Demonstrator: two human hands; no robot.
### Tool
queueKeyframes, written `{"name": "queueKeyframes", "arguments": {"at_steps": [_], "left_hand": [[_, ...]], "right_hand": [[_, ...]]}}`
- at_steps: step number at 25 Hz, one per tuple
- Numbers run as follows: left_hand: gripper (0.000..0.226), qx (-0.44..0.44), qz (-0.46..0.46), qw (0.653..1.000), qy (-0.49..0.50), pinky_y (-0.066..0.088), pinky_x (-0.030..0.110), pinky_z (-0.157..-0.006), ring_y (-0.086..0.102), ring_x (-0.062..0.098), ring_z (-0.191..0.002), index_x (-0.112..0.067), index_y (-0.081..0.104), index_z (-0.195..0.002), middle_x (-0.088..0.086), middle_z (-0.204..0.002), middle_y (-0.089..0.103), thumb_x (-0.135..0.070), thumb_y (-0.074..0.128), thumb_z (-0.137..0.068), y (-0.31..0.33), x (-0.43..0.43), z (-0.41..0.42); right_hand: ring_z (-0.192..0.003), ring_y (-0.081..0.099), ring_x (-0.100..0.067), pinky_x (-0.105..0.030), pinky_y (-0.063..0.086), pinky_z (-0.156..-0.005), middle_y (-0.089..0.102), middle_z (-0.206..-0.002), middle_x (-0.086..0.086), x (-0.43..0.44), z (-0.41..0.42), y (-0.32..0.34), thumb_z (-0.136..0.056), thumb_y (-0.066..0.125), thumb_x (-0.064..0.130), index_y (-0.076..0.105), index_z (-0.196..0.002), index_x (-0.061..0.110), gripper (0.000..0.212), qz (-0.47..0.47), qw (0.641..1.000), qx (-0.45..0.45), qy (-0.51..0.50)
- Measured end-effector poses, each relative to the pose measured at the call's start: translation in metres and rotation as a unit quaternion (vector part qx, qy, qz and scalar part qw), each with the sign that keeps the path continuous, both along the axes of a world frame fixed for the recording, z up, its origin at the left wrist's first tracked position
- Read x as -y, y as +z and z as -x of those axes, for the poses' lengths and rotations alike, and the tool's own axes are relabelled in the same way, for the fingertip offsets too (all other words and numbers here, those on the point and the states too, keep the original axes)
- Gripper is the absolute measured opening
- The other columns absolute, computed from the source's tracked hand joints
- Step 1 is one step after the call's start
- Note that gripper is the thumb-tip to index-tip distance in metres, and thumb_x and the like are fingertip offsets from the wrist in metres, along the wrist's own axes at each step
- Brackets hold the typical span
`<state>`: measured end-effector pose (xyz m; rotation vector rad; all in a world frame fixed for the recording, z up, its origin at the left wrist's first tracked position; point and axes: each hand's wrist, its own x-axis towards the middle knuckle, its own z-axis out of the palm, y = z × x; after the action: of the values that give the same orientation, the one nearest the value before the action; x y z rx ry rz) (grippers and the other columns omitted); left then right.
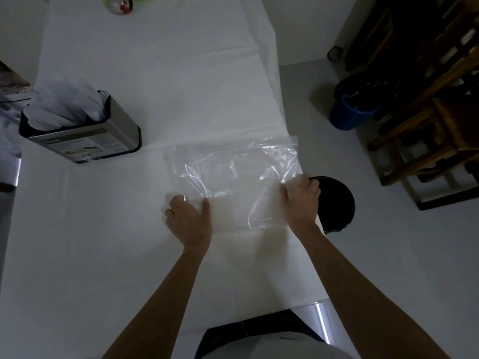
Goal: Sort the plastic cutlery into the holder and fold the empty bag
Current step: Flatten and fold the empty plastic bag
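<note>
A clear, empty plastic bag [233, 172] lies flat on the white table [129, 255], reaching the table's right edge. My left hand [190, 221] pinches the bag's near left corner between thumb and fingers. My right hand [300, 200] grips the bag's near right corner at the table edge, with the plastic lifted and curled there. At the left stands a metal holder [85, 136] with a black rim, filled with white plastic cutlery [64, 104] standing upright.
A round black stool seat [337, 203] sits just past the table's right edge beside my right hand. On the floor further right are a blue bucket [350, 110] and wooden chairs [427, 112]. A green object [124, 3] lies at the far end.
</note>
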<state>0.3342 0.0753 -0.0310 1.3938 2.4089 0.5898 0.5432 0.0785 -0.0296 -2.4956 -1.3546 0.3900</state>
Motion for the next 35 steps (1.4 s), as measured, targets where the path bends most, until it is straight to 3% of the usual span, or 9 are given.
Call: {"name": "queueKeyframes", "arguments": {"at_steps": [4, 6, 9, 12, 15, 20, 28, 33, 35], "left_hand": [[0.051, 0.006, -0.022, 0.999, -0.038, 0.039, 0.043, -0.089, 0.058, 0.04, -0.104, 0.0, 0.045, -0.125, 0.018, -0.119, 0.056, -0.031, 0.06, -0.088, 0.004, 0.005, 0.001], [0.053, -0.027, -0.021, 0.997, -0.066, 0.038, 0.044, -0.086, 0.061, 0.039, -0.098, 0.001, 0.042, -0.13, 0.019, -0.123, 0.054, -0.033, 0.056, -0.091, 0.006, 0.016, 0.001], [0.06, 0.009, 0.004, 0.997, -0.074, 0.044, 0.04, -0.076, 0.061, 0.037, -0.1, -0.003, 0.036, -0.138, 0.018, -0.13, 0.049, -0.038, 0.053, -0.093, 0.012, 0.037, 0.005], [0.066, 0.068, 0.014, 0.995, -0.066, 0.045, 0.038, -0.085, 0.057, 0.031, -0.113, -0.011, 0.039, -0.141, 0.012, -0.134, 0.053, -0.041, 0.062, -0.086, 0.022, 0.064, 0.01], [0.069, 0.087, -0.013, 0.993, -0.084, 0.045, 0.038, -0.09, 0.056, 0.03, -0.118, -0.013, 0.043, -0.14, 0.01, -0.134, 0.056, -0.042, 0.067, -0.082, 0.03, 0.079, 0.01], [0.069, 0.048, -0.006, 0.987, -0.154, 0.045, 0.041, -0.091, 0.054, 0.034, -0.118, -0.012, 0.038, -0.143, 0.013, -0.137, 0.051, -0.043, 0.062, -0.086, 0.039, 0.108, -0.021], [0.065, 0.069, -0.013, 0.973, -0.22, 0.044, 0.041, -0.093, 0.052, 0.034, -0.121, -0.011, 0.033, -0.144, 0.011, -0.142, 0.045, -0.038, 0.057, -0.09, 0.052, 0.12, -0.15], [0.067, 0.083, 0.02, 0.97, -0.229, 0.042, 0.041, -0.096, 0.05, 0.033, -0.124, -0.01, 0.031, -0.144, 0.011, -0.143, 0.045, -0.04, 0.056, -0.09, 0.036, 0.111, -0.278], [0.066, 0.1, 0.058, 0.975, -0.189, 0.046, 0.042, -0.094, 0.056, 0.035, -0.116, -0.009, 0.04, -0.139, 0.015, -0.133, 0.054, -0.046, 0.057, -0.087, 0.022, 0.108, -0.316]], "right_hand": [[-0.11, 0.048, -0.038, -0.044, 0.045, -0.083, 0.051, -0.117, -0.024, -0.001, -0.007, 0.002, -0.09, 0.055, 0.04, 0.05, -0.114, -0.008, 0.054, 0.021, 0.998, -0.042, -0.035], [-0.109, 0.047, -0.038, -0.043, 0.044, -0.082, 0.05, -0.116, -0.024, 0.007, -0.005, 0.003, -0.091, 0.055, 0.034, 0.054, -0.109, -0.006, 0.044, 0.008, 0.998, -0.049, -0.023], [-0.1, 0.053, -0.036, -0.036, 0.04, -0.072, 0.053, -0.112, -0.022, 0.026, -0.006, 0.005, -0.094, 0.05, 0.023, 0.053, -0.104, -0.003, 0.028, -0.046, 0.993, -0.109, -0.01], [-0.085, 0.061, -0.04, -0.036, 0.04, -0.065, 0.062, -0.093, -0.025, 0.058, -0.018, 0.009, -0.095, 0.048, 0.019, 0.047, -0.106, 0.001, 0.021, -0.057, 0.987, -0.151, 0.001], [-0.079, 0.063, -0.041, -0.035, 0.043, -0.065, 0.065, -0.088, -0.024, 0.096, -0.031, 0.012, -0.094, 0.049, 0.016, 0.051, -0.108, 0.003, 0.019, -0.107, 0.978, -0.178, -0.017], [-0.063, 0.061, -0.031, -0.039, 0.05, -0.06, 0.062, -0.069, -0.015, 0.158, -0.054, 0.026, -0.092, 0.045, 0.025, 0.052, -0.085, 0.001, 0.025, -0.169, 0.965, -0.193, -0.059], [-0.082, 0.06, -0.042, -0.036, 0.04, -0.063, 0.063, -0.089, -0.025, 0.199, -0.168, 0.037, -0.097, 0.043, 0.017, 0.049, -0.101, 0.0, 0.018, -0.17, 0.967, -0.14, -0.133], [-0.085, 0.06, -0.044, -0.044, 0.046, -0.069, 0.062, -0.094, -0.029, 0.193, -0.287, 0.033, -0.097, 0.04, 0.014, 0.046, -0.114, -0.001, 0.024, -0.139, 0.977, -0.085, -0.135], [-0.084, 0.06, -0.045, -0.046, 0.047, -0.069, 0.062, -0.093, -0.03, 0.194, -0.331, 0.026, -0.097, 0.04, 0.015, 0.045, -0.114, -0.001, 0.024, -0.125, 0.98, -0.079, -0.133]]}}
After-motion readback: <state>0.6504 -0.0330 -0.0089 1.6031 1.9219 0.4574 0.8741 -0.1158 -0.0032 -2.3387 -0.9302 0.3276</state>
